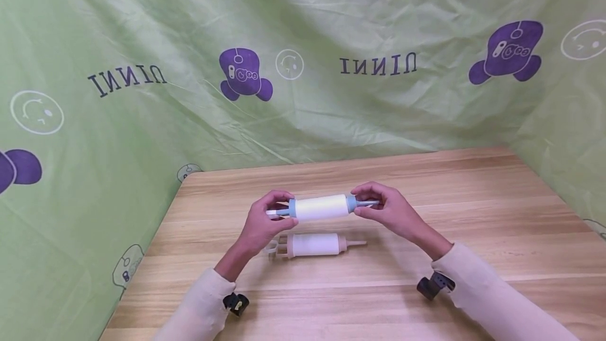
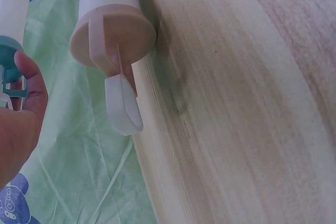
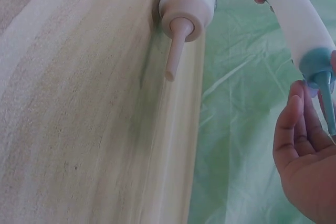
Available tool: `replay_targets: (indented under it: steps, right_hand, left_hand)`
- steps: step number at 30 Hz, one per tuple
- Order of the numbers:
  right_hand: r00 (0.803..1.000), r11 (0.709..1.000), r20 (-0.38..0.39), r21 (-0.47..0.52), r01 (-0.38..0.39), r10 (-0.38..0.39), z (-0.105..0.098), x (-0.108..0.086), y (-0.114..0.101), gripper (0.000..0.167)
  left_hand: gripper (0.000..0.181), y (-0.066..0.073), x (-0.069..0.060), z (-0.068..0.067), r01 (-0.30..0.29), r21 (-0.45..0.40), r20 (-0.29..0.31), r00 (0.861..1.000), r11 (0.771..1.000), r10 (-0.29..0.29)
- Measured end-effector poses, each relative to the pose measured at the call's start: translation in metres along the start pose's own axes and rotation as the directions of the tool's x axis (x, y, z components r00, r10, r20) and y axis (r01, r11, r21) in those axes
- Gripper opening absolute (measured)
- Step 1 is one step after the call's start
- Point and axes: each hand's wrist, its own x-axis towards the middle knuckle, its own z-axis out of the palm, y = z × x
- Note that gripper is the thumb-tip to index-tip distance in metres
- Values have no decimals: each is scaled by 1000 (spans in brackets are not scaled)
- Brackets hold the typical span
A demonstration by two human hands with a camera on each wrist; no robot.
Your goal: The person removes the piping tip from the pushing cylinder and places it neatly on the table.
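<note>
A white tube with blue ends is held level above the table between both hands. My left hand grips its left end around the blue handle part, thumb below and fingers above. My right hand pinches the blue collar at the nozzle end, the thin nozzle pointing right. Just nearer to me, a similar white tube with pink ends lies on the table, its nozzle also to the right. In the left wrist view, the pink-ended tube shows a white pull piece; in the right wrist view, its nozzle shows.
The wooden table has a green cloth with purple figures and lettering hanging behind it and at both sides. Black straps with small devices sit at both wrists, below the hands.
</note>
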Motion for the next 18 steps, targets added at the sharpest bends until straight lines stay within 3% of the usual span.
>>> replay_targets:
  steps: [9,18]
  right_hand:
    - [999,999,21,-26,-42,42,1,0,-2,29]
    - [1000,998,22,-53,23,-22,1,0,0,38]
  left_hand:
    - [43,-1,0,1,-4,-21,6,1000,1000,4]
    - [43,-1,-1,0,9,-6,13,1000,1000,-9]
